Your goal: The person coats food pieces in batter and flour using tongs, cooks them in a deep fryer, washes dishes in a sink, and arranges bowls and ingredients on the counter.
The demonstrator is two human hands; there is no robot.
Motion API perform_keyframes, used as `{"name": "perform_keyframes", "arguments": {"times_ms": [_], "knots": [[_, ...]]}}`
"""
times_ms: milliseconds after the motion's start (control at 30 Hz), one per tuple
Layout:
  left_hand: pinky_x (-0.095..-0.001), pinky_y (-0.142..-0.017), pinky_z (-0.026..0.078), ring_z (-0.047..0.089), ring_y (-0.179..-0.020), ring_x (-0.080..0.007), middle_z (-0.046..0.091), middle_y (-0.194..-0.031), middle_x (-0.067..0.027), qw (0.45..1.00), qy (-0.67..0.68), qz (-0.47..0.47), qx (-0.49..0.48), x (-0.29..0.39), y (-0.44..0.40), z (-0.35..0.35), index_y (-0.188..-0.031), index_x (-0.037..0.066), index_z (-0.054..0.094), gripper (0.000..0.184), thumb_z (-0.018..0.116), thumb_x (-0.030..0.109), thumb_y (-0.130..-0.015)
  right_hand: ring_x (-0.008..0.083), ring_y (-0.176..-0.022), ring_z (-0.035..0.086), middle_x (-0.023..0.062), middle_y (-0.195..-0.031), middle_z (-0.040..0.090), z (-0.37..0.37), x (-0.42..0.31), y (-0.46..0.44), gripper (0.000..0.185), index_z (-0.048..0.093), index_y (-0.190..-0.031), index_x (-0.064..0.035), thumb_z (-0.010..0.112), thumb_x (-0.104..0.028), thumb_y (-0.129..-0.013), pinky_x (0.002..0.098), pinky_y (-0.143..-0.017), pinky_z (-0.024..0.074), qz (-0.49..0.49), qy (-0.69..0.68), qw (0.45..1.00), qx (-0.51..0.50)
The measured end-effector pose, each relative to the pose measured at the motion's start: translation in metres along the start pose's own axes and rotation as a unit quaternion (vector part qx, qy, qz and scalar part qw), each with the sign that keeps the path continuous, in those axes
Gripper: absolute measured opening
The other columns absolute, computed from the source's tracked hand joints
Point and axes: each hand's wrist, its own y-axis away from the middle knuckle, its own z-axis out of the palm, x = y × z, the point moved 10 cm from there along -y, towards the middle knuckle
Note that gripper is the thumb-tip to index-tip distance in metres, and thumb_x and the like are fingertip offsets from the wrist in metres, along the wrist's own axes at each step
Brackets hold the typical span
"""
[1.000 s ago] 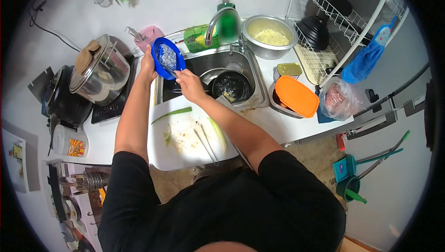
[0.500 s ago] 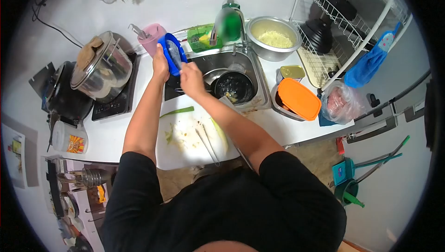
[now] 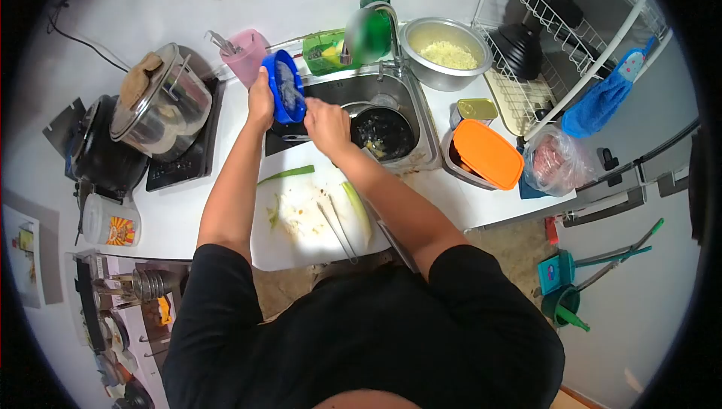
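Observation:
A blue plastic container with a greyish, wet-looking inside is tilted on its side over the left end of the sink. My left hand grips its left edge. Close to the container's lower right edge is my right hand, fingers curled closed; what they hold, if anything, is hidden. A black pan with bits of food and liquid sits in the sink to the right. Nearer my body lies a white cutting board with a green stalk, a pale green stalk piece and metal tongs.
A pink cup of utensils stands behind my left hand. To the right are a metal pot of shredded food, a tin, an orange lid and a dish rack. On the left, a lidded steel pot rests on a cooktop.
The blue container has turned so more of its inside faces me. My right hand has moved slightly right and down, away from the container's middle.

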Motion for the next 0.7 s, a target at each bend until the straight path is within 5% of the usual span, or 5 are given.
{"name": "perform_keyframes", "arguments": {"times_ms": [67, 200, 300, 433, 700], "knots": [[-0.0312, -0.085, 0.04, 0.054, -0.092, -0.0176, 0.058, -0.104, -0.012, 0.99, -0.118, 0.07, 0.015, 0.011, 0.006, 0.005, -0.105, -0.003, 0.057, 0.053, 0.034, 0.044, -0.094, 0.0341, -0.069, 0.062, 0.0137, -0.09, 0.064, 0.001, 0.016, -0.013, 0.025, 0.062, -0.098, -0.0053, 0.055, -0.013, -0.075, 0.0438, -0.062, 0.0501, 0.026, 0.009, 0.999, 0.02], [-0.0314, -0.083, 0.041, 0.054, -0.087, -0.0178, 0.061, -0.094, -0.0104, 0.998, -0.055, 0.002, 0.01, 0.005, -0.011, -0.012, -0.099, -0.003, 0.059, 0.053, 0.035, 0.044, -0.094, 0.0363, -0.068, 0.061, 0.0145, -0.083, 0.064, 0.01, -0.01, 0.013, 0.022, 0.061, -0.094, -0.0048, 0.055, -0.012, -0.074, 0.0458, -0.061, 0.0491, -0.044, -0.008, 0.999, -0.02], [-0.0303, -0.073, 0.043, 0.052, -0.074, -0.0151, 0.059, -0.082, -0.0075, 0.975, -0.212, 0.056, -0.045, 0.003, -0.018, 0.0, -0.094, -0.002, 0.06, 0.052, 0.038, 0.046, -0.093, 0.0357, -0.066, 0.061, 0.0139, -0.081, 0.064, 0.012, 0.014, -0.005, 0.023, 0.062, -0.095, -0.0058, 0.056, -0.012, -0.073, 0.0458, -0.061, 0.049, -0.007, 0.029, 1.0, -0.005], [-0.0294, -0.077, 0.042, 0.052, -0.077, -0.0144, 0.06, -0.084, -0.007, 0.998, 0.005, -0.031, -0.061, -0.01, -0.023, 0.003, -0.096, -0.003, 0.06, 0.053, 0.039, 0.046, -0.093, 0.0363, -0.067, 0.06, 0.0143, -0.082, 0.064, 0.009, 0.009, 0.002, 0.018, 0.063, -0.09, -0.008, 0.056, -0.014, -0.074, 0.0459, -0.061, 0.0487, -0.025, -0.008, 1.0, -0.009], [-0.0288, -0.08, 0.039, 0.05, -0.083, -0.0157, 0.059, -0.096, -0.0073, 0.998, -0.046, 0.038, -0.033, -0.023, -0.043, 0.004, -0.105, -0.003, 0.058, 0.051, 0.038, 0.043, -0.093, 0.038, -0.064, 0.06, 0.0175, -0.066, 0.061, 0.014, 0.028, 0.005, 0.016, 0.064, -0.087, -0.011, 0.057, -0.016, -0.073, 0.0477, -0.063, 0.0485, 0.036, 0.012, 0.999, 0.006]]}}
